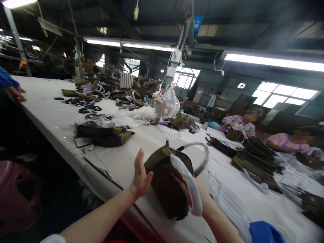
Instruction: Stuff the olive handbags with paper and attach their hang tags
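Observation:
In front of me a brown and olive handbag [165, 180] stands tilted on the white table [121, 162]. One of its handles [186, 180] is wrapped in white padding and arches toward me; a second wrapped handle loops out behind. My left hand [141, 175] is raised just beside the bag's left side, fingers stretched and thumb apart, holding nothing. My right hand [199, 192] is at the bag's right side, reaching behind the near handle and gripping the bag. Some of its fingers show blurred against the bag; the rest are hidden.
More olive bags [105, 135] lie ahead left, with black straps [87, 106] beyond. A plastic-wrapped bag [164, 106] stands mid-table. Co-workers [238, 123] handle bags at the right edge. A blue object [265, 233] is near my right arm; a pink stool [19, 195] stands lower left.

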The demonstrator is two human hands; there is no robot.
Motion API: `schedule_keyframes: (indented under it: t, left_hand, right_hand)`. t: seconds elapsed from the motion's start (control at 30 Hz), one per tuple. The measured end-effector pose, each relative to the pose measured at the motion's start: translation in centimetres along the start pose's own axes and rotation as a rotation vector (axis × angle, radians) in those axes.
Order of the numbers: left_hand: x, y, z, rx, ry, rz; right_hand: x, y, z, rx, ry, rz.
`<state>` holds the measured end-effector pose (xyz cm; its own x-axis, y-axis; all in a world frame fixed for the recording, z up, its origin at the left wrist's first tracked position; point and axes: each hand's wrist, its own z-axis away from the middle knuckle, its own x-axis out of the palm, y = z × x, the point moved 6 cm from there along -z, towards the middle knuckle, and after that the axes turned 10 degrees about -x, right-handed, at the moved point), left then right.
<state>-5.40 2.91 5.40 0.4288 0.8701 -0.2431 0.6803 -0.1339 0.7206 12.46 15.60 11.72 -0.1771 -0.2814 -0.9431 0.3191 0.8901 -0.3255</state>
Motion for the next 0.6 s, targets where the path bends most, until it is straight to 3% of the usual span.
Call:
schedule_keyframes:
  t: [0.07, 0.1, 0.17, 0.27, 0.37, 0.5, 0.6]
  left_hand:
    - [-2.1, -2.2, -1.2, -0.134, 0.095, 0.150]
    - [-2.5, -3.3, -1.6, -0.228, 0.082, 0.212]
    - [-1.7, -5.1, -2.2, -0.426, -0.073, 0.312]
    - [0.4, -5.7, -2.0, -0.601, -0.354, 0.384]
    - [1.2, -5.2, -1.4, -0.651, -0.432, 0.419]
    - [1.5, -4.8, -0.7, -0.701, -0.438, 0.475]
    - [1.9, -4.9, -0.5, -0.699, -0.425, 0.434]
  right_hand:
    - [1.3, -1.8, 0.9, -0.023, -0.073, 0.054]
    - [2.2, -2.5, 1.2, -0.046, -0.105, 0.069]
    - [4.1, -3.5, 1.5, -0.091, -0.149, 0.090]
    - [5.4, -3.9, 1.7, -0.105, -0.168, 0.095]
    - [3.8, -4.1, 2.2, -0.103, -0.133, 0.017]
    - [-0.3, -5.3, 2.6, -0.123, 0.057, -0.083]
    - [-0.1, -6.7, 1.7, -0.294, 0.030, -0.151]
